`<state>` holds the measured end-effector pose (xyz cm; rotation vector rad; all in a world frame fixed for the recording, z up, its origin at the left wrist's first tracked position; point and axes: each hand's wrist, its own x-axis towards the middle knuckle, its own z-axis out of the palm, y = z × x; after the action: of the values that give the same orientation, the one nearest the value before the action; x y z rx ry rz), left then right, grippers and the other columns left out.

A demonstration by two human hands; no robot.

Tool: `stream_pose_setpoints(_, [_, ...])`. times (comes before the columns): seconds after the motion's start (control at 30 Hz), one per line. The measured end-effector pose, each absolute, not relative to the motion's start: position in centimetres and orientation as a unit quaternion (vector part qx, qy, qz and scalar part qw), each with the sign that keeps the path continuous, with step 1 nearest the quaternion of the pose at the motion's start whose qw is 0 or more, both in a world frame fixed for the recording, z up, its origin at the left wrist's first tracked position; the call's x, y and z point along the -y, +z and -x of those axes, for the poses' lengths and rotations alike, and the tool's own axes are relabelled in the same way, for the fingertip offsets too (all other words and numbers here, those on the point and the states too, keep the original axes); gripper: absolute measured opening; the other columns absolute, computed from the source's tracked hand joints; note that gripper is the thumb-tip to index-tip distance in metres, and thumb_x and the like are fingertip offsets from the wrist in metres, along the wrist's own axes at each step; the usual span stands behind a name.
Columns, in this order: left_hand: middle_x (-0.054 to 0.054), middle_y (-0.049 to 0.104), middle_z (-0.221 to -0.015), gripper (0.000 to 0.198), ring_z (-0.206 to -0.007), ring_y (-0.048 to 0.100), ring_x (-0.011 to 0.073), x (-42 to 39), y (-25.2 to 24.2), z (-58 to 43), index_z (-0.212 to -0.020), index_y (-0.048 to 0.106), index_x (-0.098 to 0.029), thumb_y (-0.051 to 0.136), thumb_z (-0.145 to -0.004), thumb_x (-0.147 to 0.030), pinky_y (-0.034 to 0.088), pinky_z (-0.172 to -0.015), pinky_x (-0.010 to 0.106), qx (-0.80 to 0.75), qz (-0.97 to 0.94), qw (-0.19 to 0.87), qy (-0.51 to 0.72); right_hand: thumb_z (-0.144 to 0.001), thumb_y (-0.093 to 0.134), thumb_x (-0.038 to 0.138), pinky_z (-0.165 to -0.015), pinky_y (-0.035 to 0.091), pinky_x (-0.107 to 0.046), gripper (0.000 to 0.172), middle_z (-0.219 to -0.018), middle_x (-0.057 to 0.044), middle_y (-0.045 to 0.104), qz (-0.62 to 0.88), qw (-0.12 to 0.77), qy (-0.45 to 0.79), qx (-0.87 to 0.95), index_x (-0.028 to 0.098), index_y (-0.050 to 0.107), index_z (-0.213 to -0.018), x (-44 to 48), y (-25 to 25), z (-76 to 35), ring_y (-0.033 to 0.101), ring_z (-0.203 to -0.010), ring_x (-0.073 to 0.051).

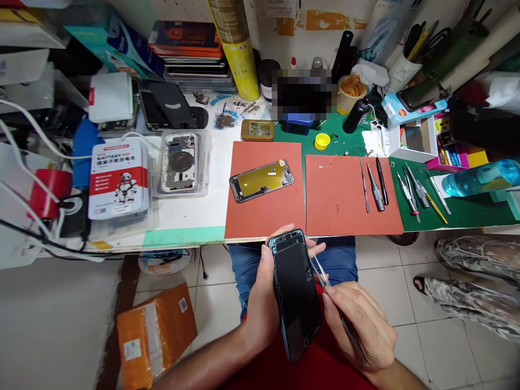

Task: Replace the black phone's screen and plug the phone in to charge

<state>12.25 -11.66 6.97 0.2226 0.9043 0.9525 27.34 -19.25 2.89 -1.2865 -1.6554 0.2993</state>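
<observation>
An opened smartphone body (296,287) with a blue frame and a black inside lies tilted in my left hand (262,292), whose fingers wrap round its back and side. My right hand (361,325) pinches a pair of metal tweezers (345,322), their tips beside the phone's upper right edge. Whether the tips touch the phone, I cannot tell. Past the phone, a detached phone screen (262,181) with a gold-coloured back rests on the left brown mat (264,222).
On the right brown mat (325,216) lie several slim hand tools (376,187). More tweezers (408,192) sit on the green mat to its right. Battery boxes (118,179) and a phone housing in a clear case (181,162) stand left. Another person's legs (475,287) show at right.
</observation>
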Motion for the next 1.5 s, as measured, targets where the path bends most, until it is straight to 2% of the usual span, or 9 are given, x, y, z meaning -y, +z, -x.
stream_pose_setpoints(0.47, [0.016,0.075,-0.129,0.069,-0.109,0.078,0.0411,11.7,7.1,-12.3,-0.150,0.050,-0.027,0.054,-0.100,-0.075,0.062,-0.095,0.059,-0.430,-0.084,0.792,0.425,-0.087,0.076,-0.005,-0.064,0.066,-0.033,0.067,-0.095,-0.008,0.080,0.537,0.463,0.123,0.694,0.020,0.066,-0.148,20.1,1.6,-27.5,0.077,-0.078,-0.021])
stream_pose_setpoints(0.63, [0.017,0.074,-0.132,0.066,-0.129,0.070,0.0451,11.6,6.9,-12.3,-0.150,0.050,-0.027,0.050,-0.102,-0.073,0.063,-0.094,0.059,-0.426,-0.084,0.792,0.428,-0.086,0.077,-0.007,-0.066,0.066,-0.032,0.069,-0.097,-0.009,0.081,0.534,0.463,0.115,0.698,0.018,0.065,-0.150,20.2,1.5,-27.5,0.077,-0.080,-0.021])
stream_pose_setpoints(0.83, [0.016,0.076,-0.128,0.063,-0.121,0.074,0.0443,11.5,7.1,-12.2,-0.149,0.052,-0.028,0.050,-0.103,-0.071,0.063,-0.094,0.059,-0.433,-0.082,0.789,0.428,-0.090,0.077,-0.001,-0.066,0.068,-0.032,0.070,-0.097,-0.008,0.083,0.537,0.462,0.105,0.698,0.022,0.061,-0.155,20.2,1.3,-27.5,0.080,-0.079,-0.022])
stream_pose_setpoints(1.0, [0.017,0.077,-0.125,0.063,-0.129,0.070,0.0430,11.5,7.2,-12.3,-0.147,0.055,-0.026,0.052,-0.103,-0.071,0.064,-0.094,0.052,-0.438,-0.081,0.781,0.437,-0.090,0.077,-0.001,-0.065,0.069,-0.035,0.069,-0.100,-0.009,0.084,0.543,0.472,0.088,0.689,0.021,0.061,-0.154,20.3,1.3,-27.7,0.081,-0.082,-0.024])
stream_pose_setpoints(1.17, [0.016,0.074,-0.130,0.066,-0.137,0.065,0.0456,11.5,7.1,-12.3,-0.152,0.050,-0.028,0.051,-0.103,-0.072,0.067,-0.088,0.056,-0.433,-0.084,0.787,0.431,-0.086,0.077,-0.006,-0.063,0.069,-0.038,0.068,-0.097,-0.008,0.084,0.552,0.503,0.068,0.661,0.020,0.068,-0.148,20.2,1.5,-27.9,0.080,-0.077,-0.024])
stream_pose_setpoints(1.3, [0.018,0.074,-0.132,0.073,-0.135,0.066,0.0458,11.3,7.2,-12.2,-0.160,0.043,-0.028,0.053,-0.102,-0.071,0.069,-0.085,0.056,-0.443,-0.086,0.786,0.423,-0.085,0.075,-0.006,-0.062,0.068,-0.041,0.061,-0.092,-0.004,0.082,0.577,0.551,0.074,0.598,0.025,0.075,-0.138,19.7,1.7,-27.9,0.078,-0.073,-0.025])
stream_pose_setpoints(1.5, [0.017,0.075,-0.131,0.066,-0.133,0.068,0.0443,10.7,7.1,-12.2,-0.165,0.034,-0.030,0.045,-0.109,-0.063,0.069,-0.084,0.059,-0.450,-0.056,0.784,0.424,-0.089,0.073,-0.003,-0.068,0.067,-0.039,0.049,-0.096,-0.002,0.082,0.590,0.569,0.109,0.563,0.028,0.080,-0.127,18.3,1.8,-29.2,0.078,-0.077,-0.022])
